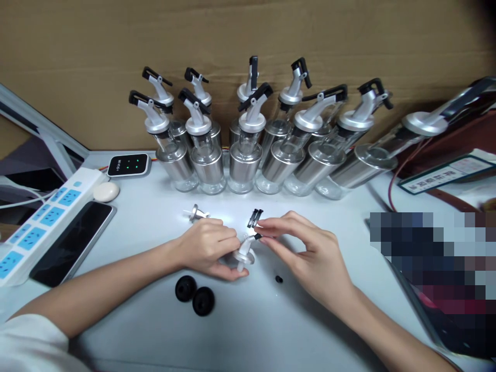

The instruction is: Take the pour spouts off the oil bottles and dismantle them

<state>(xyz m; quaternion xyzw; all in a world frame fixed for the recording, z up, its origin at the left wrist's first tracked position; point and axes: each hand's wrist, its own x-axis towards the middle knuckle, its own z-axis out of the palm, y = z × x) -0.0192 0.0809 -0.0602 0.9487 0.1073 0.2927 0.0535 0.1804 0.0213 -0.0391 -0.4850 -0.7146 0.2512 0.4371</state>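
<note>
My left hand [211, 249] is closed around a silver bottle pourer spout [245, 253], its thumb under the flange and the spout tilted up to the right. With thumb and index finger, my right hand [310, 248] pinches a small black tip [258, 236] at the spout's end. Just beyond the fingers lie black lever caps [253, 218] side by side. A second silver pourer spout [197, 213] rests behind my left hand. Two round black stoppers [203, 301] sit nearer to me, and a small black cap [279, 279] lies below my right hand.
Several glass and steel oil bottles [245, 164] with pourers stand in rows against the cardboard backing [225, 31]. At left are a power strip [46, 222], a phone [72, 243], a white round object [106, 191] and a Wi-Fi device [128, 165]. A partly blurred-out dark screen occupies the right.
</note>
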